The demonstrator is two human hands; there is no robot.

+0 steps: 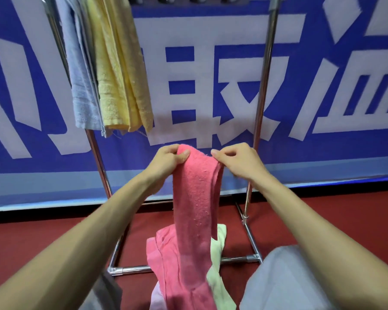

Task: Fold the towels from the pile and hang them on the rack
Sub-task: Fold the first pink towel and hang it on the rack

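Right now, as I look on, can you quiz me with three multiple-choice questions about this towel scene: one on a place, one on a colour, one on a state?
1. Where on the rack do the blue towel and the yellow towel hang?
A. near its left pole
B. in the middle
C. near its right pole

2. What colour is the held towel?
A. green
B. pink
C. black

3. How is the held towel gripped?
A. by one hand alone
B. by both hands at its top edge
C. by no hand at all

Answers:
1 A: both hang close beside the left pole, far from the right one.
2 B: its cloth is plainly pink.
3 B: the fingers of the left hand and the right hand pinch the top edge.
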